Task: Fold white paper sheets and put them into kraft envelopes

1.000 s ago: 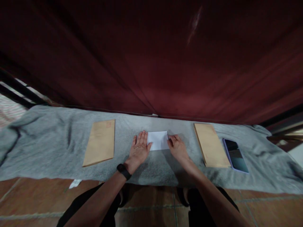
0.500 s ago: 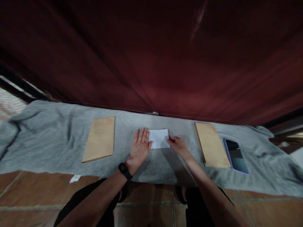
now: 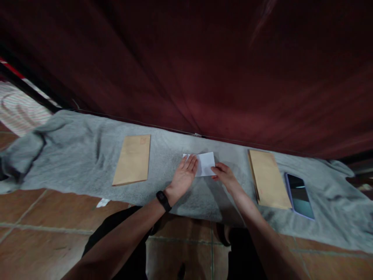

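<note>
A white sheet of paper lies on the grey cloth in front of me. My left hand rests palm down across its left part, fingers stretched out, hiding some of it. At the right edge, my right hand pinches the paper between thumb and fingers, and that side looks slightly raised. A brown envelope, perhaps more than one, lies to the left of my hands. To the right is a small stack of brown envelopes.
A phone in a purple case lies beside the right stack. The grey cloth covers a long narrow surface against a dark red hanging cloth. Tiled floor shows below, with a small white scrap.
My left hand has slid right onto the paper, covering more of its left part. The right hand still holds the right edge, now a little raised. The whole view has turned slightly.
</note>
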Available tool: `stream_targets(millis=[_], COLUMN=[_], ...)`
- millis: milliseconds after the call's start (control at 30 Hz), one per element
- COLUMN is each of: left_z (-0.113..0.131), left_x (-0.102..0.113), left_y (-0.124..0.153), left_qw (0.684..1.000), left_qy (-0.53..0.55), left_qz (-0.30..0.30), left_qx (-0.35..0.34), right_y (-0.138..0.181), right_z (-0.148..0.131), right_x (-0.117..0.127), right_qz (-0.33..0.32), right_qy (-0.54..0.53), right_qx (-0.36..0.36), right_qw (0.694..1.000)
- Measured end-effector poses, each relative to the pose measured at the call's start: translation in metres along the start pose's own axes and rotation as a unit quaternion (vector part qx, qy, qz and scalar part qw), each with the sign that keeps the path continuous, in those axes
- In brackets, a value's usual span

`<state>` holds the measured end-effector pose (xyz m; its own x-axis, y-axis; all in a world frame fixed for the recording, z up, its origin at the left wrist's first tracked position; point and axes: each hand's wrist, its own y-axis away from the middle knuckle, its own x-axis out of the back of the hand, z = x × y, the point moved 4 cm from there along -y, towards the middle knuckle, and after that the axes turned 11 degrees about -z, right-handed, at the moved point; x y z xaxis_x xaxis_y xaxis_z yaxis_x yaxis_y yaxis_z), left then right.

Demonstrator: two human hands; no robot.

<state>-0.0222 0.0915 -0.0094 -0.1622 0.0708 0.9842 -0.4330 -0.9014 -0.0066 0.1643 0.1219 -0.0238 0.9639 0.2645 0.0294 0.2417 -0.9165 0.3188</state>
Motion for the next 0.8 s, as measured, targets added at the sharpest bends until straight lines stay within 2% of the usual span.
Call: stream_targets(millis=[167,367,467,533,600,633,733,800], left_z=[0.018,0.02,0.018,0.016,0.011,0.009,0.003,0.003], left_x=[0.011,0.013,0.02,0.029,0.038,0.041,0.04,0.036], left_y=[0.005,0.0,-0.003,-0.005,-0.006,-0.007,-0.01,-0.011], left_qw=[0.999,0.999,0.999,0.986,0.942,0.904,0.757,0.683], left_qy=[-0.008,-0.034,0.039,0.155,0.314,0.401,0.621,0.697], left_qz=[0.032,0.006,0.024,0.063,0.115,0.139,0.182,0.191], left_qx=[-0.009,0.015,0.02,0.026,0.039,0.049,0.086,0.1], right_y=[0.0,0.004,0.006,0.007,0.007,0.008,0.009,0.01], right_z=[-0.011,-0.019,-0.021,-0.021,-0.02,-0.02,-0.021,-0.02], right_x=[-0.001,-0.006,-0.007,-0.006,-0.005,-0.004,-0.007,-0.015], right_qz=[-0.007,-0.018,-0.027,-0.035,-0.031,-0.023,-0.012,-0.035], right_qy=[-0.032,-0.045,-0.091,-0.119,-0.111,-0.098,-0.049,-0.02], right_qx=[0.031,0.048,0.061,0.067,0.072,0.079,0.105,0.106], right_qw=[0.999,0.998,0.994,0.99,0.991,0.992,0.993,0.994])
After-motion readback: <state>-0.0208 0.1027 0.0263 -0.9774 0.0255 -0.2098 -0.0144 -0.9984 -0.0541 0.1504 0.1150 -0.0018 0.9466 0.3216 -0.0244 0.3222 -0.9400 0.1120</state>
